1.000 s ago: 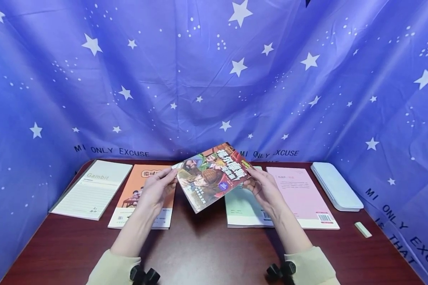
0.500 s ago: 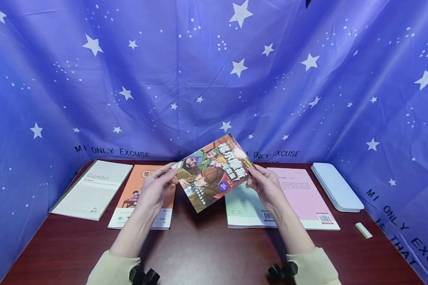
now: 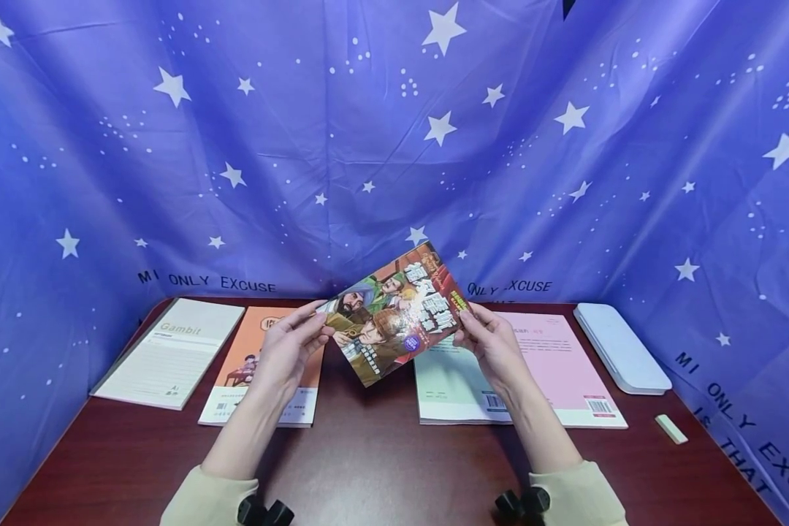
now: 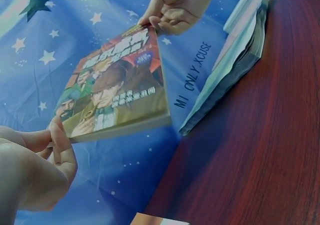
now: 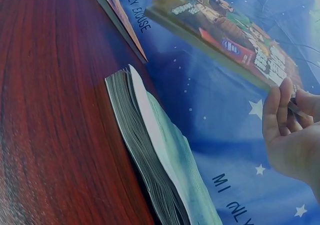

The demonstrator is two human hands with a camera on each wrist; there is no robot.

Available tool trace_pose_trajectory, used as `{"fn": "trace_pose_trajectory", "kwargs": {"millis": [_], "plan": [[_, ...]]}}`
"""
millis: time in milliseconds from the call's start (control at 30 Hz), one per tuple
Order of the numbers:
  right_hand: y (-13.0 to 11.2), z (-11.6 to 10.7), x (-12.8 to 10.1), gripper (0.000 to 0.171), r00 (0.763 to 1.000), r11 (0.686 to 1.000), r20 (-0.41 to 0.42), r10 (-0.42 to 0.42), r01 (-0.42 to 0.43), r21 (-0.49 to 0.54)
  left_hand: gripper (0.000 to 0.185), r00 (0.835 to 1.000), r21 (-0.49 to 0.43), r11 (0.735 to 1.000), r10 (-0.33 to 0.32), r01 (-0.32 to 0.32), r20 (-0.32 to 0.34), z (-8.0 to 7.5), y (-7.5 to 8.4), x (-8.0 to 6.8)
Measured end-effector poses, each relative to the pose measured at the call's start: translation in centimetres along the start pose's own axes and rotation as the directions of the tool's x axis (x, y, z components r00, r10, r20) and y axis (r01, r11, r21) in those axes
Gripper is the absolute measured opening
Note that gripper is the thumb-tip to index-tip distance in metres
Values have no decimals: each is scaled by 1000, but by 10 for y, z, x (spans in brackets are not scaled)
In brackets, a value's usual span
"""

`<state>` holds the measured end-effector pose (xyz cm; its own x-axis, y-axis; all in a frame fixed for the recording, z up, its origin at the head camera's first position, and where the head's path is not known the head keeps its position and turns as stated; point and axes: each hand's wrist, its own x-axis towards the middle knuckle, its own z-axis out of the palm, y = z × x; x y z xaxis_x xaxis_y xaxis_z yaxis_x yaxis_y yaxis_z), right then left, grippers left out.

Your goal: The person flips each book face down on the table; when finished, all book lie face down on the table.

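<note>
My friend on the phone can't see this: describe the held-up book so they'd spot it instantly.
In front of the starry blue curtain is a dark red table. Over its middle, the left grip and right grip hold a book at a tilt. It alone of the books is off the table, its cover full of illustrated faces.

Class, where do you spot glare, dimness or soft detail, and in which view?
Head view: glare washes over part of the title on the held book, and the table shows a pale sheen near bottom centre; left wrist view: dimmer, bluish, the book's lettering soft; right wrist view: also dim, the book's small print unreadable, a speckled sheen on the table at lower left.
</note>
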<state>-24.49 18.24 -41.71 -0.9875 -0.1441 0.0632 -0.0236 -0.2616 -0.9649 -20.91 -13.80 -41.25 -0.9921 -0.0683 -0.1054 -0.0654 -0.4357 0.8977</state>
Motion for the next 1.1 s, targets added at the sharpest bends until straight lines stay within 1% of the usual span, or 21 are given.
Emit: {"fn": "trace_pose_trajectory", "kwargs": {"millis": [100,233,300,433,667,833,1000,1100], "plan": [[0,0,0,17,1000,1000,-14,2,-3,-24,48,1000,-6,1000,-1,1,2,1,0,0],[0,1,0,25,1000,999,-25,2,-3,-42,47,1000,-14,1000,0,0,4,1,0,0],[0,1,-1,24,1000,999,-20,-2,2,-39,46,1000,-18,1000,3,-3,7,1,0,-1],[-1,1,-2,20,1000,1000,-10,-16,16,-10,44,1000,-26,1000,14,-13,13,1,1,-1],[-1,2,-2,22,999,998,-6,-37,37,42,39,999,-62,998,35,-33,36,2,3,-2],[-2,3,-2,24,1000,998,-5,-29,29,57,40,998,-69,997,40,-37,47,2,3,-3],[-2,4,-3,26,999,996,9,-35,34,77,41,998,-82,996,45,-41,43,2,2,-3],[-2,4,-3,27,999,996,4,-38,37,83,34,998,-97,994,51,-47,37,3,1,-2]]}}
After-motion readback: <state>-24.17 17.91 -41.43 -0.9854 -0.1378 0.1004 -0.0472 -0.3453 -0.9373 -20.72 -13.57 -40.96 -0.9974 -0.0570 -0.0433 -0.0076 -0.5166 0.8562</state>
